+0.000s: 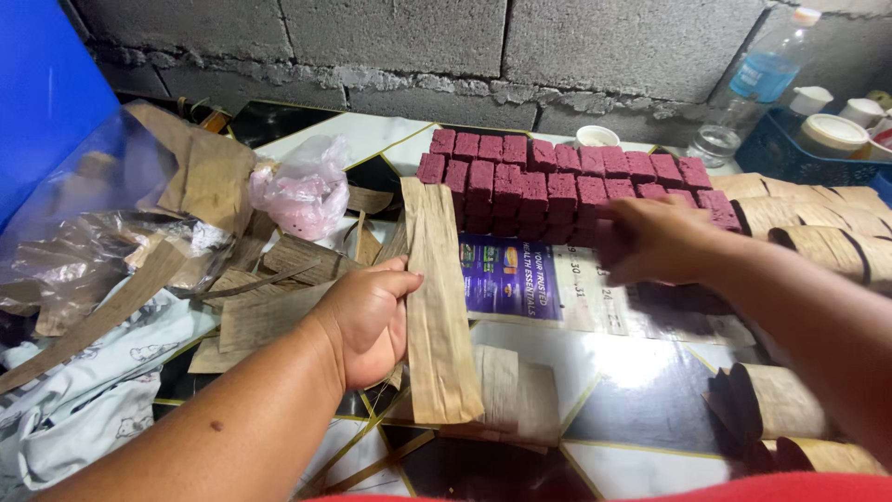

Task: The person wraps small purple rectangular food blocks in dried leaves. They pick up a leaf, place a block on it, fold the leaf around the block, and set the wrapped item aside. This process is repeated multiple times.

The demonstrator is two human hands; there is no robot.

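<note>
Item one — my left hand [367,316]: fingers closed around the edge of a long strip of dried leaf [435,307], tan and ribbed, which I hold upright over the tiled counter [641,390]. The strip runs from just below the purple blocks down to a few more flat leaf pieces [506,386] lying under it.

Item two — my right hand [655,240]: reaching across to the purple blocks [548,186], fingers curled over the front right of the stack (blurred here, so I cannot tell whether it grips one or only touches them).

Item three: the blocks themselves, small dark-magenta cubes packed in rows, stacked on a printed sheet [520,284] against the grey block wall [418,46].

Item four: a loose heap of dried leaves [251,279] to my left, beside a clear plastic bag [302,191] with something pink inside and a larger crumpled plastic sheet [84,251].

Item five: finished leaf-wrapped rolls [818,237] on my right, more near the front edge [785,404].

Item six: a plastic water bottle [767,74] and white cups [832,135] in a blue crate, far right corner.
</note>
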